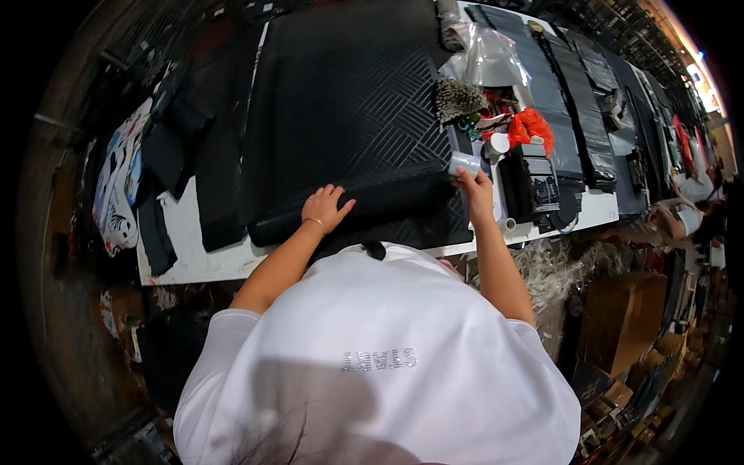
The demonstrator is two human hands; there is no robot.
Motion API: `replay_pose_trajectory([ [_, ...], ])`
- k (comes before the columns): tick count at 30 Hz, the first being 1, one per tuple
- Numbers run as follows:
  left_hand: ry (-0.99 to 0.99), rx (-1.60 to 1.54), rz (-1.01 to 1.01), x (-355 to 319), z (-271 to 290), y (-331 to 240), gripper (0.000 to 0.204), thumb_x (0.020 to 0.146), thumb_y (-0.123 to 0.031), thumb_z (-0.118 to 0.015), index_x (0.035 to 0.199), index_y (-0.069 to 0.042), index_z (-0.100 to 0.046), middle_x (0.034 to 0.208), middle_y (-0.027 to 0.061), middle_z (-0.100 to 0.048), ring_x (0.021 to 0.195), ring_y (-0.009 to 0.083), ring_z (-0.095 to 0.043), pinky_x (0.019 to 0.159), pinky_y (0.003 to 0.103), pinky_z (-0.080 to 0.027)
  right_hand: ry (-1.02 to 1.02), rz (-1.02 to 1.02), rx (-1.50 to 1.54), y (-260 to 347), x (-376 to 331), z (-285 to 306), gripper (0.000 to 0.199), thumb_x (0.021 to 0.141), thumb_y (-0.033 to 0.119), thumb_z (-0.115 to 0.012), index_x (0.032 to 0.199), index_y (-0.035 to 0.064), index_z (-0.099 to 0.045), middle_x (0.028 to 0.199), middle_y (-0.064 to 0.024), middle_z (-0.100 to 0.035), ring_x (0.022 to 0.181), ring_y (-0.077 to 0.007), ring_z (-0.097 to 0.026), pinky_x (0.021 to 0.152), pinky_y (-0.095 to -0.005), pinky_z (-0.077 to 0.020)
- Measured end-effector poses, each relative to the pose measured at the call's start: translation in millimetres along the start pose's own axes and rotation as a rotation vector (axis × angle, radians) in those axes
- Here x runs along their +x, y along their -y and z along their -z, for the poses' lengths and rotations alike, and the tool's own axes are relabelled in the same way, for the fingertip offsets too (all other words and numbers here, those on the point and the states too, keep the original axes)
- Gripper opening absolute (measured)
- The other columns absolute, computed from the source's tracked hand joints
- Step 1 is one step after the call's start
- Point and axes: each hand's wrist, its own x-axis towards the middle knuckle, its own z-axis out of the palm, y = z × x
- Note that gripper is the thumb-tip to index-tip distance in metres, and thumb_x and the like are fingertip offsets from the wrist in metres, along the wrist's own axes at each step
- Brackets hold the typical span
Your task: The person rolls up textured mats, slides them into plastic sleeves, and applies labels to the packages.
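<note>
A large black mat (341, 85) with a ridged, tile-like pattern spreads over the white table in front of me. Along its near side the mat bulges into a thick fold or roll (395, 190). My left hand (325, 209) rests on the left part of this roll, fingers spread. At the roll's right end my right hand (477, 192) grips a small roll of clear tape (465, 163) between thumb and fingers. Whether the tape touches the mat I cannot tell.
Right of the mat lie a bristly grey bundle (459, 101), a red plastic bag (531, 130), a white roll (497, 144) and clear plastic bags (488, 54). Dark folded pieces (167, 151) hang at the left edge. Cardboard boxes (624, 318) stand on the floor at right.
</note>
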Motion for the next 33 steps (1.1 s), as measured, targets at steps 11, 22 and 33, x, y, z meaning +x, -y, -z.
replay_pose_trajectory([
  [11, -0.244, -0.415, -0.115, 12, -3, -52, 0.052, 0.096, -0.033, -0.061, 0.145, -0.018, -0.052, 0.129, 0.014, -0.055, 0.122, 0.0325, -0.052, 0.106, 0.039, -0.041, 0.386, -0.081, -0.152, -45, -14, -53, 0.033, 0.093, 0.022, -0.073, 0.115, -0.0001, -0.065, 0.112, -0.0054, -0.059, 0.103, -0.018, -0.06, 0.091, -0.0303, -0.0475],
  [22, -0.396, -0.27, -0.397, 31, 19, -156, 0.017, 0.083, -0.013, -0.071, 0.1, -0.011, -0.07, 0.099, 0.0028, -0.066, 0.103, 0.0259, -0.061, 0.09, 0.04, -0.048, 0.412, 0.111, -0.418, -60, -33, -34, 0.027, 0.092, 0.021, -0.07, 0.103, -0.0033, -0.069, 0.111, -0.0137, -0.052, 0.1, -0.0287, -0.056, 0.087, -0.0361, -0.0457],
  [33, -0.412, 0.005, -0.346, 35, 32, -176, 0.014, 0.08, -0.014, -0.072, 0.092, -0.01, -0.066, 0.095, 0.005, -0.06, 0.093, 0.0254, -0.06, 0.085, 0.038, -0.048, 0.466, 0.107, -0.401, -51, -24, -38, 0.028, 0.091, 0.02, -0.069, 0.105, -0.0052, -0.067, 0.116, -0.0182, -0.053, 0.107, -0.0329, -0.055, 0.093, -0.0381, -0.0451],
])
